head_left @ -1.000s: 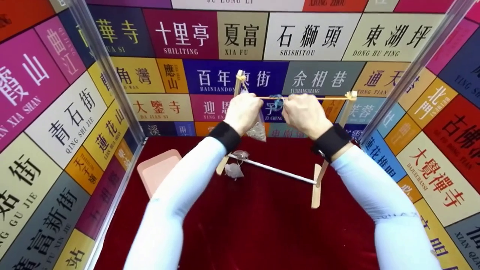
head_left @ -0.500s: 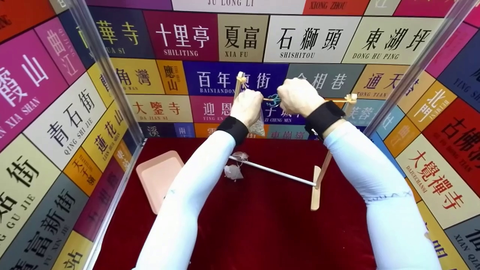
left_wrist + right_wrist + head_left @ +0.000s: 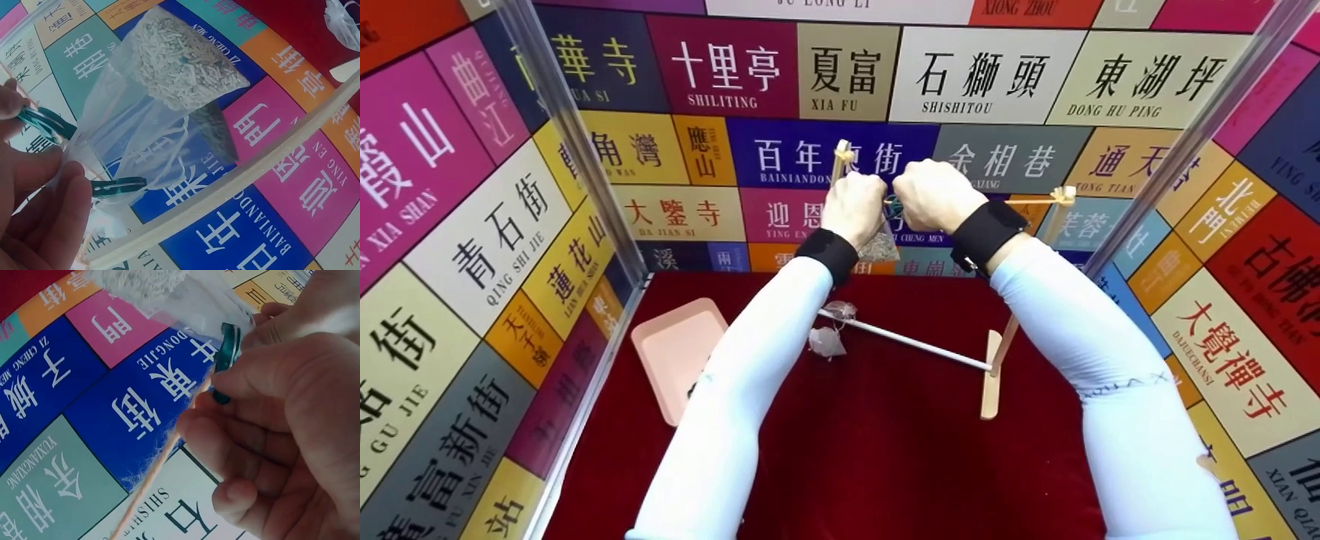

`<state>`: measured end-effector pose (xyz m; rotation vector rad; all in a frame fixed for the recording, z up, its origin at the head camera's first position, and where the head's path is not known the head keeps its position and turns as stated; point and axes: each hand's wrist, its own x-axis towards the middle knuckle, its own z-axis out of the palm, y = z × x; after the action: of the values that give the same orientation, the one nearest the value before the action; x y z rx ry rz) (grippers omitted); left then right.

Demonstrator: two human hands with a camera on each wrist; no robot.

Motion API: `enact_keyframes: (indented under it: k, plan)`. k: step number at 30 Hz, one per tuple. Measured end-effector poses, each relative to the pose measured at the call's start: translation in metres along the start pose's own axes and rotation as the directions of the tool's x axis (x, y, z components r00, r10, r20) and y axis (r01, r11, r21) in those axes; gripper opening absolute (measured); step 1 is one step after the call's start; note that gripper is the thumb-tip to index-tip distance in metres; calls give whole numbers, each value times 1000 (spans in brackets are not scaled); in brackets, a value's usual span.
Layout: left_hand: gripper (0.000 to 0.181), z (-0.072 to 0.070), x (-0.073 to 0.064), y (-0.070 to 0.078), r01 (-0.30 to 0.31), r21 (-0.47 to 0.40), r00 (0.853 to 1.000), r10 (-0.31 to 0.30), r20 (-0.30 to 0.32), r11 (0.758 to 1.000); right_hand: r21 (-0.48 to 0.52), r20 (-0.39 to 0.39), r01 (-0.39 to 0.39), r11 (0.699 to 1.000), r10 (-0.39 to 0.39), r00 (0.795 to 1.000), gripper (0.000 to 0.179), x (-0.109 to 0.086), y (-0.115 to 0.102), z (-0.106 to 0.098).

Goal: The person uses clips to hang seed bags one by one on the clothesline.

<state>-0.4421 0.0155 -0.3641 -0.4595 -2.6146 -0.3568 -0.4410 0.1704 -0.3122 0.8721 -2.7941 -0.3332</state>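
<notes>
Both hands high on the stand, and here's the picture: the left hand pinches the gathered neck of the clear bag, pellets sagging at five o'clock from its knuckles in the head view. Over to the right hand, its grip tight on the green clip! Everything looks to hinge on that clip: nine o'clock from the right hand, three o'clock from the left, caught between them, the right being nearer. The orange cord lies almost nine-to-three, meeting the clip. Whether it's fastened, I can't tell.
</notes>
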Motion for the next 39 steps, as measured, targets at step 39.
enact_keyframes:
  k: [39]
  plan:
    - [14,28,-35,-12,-265,93,955,274,-110,960,50,-52,-153,987,156,986,49,-42,-3,59]
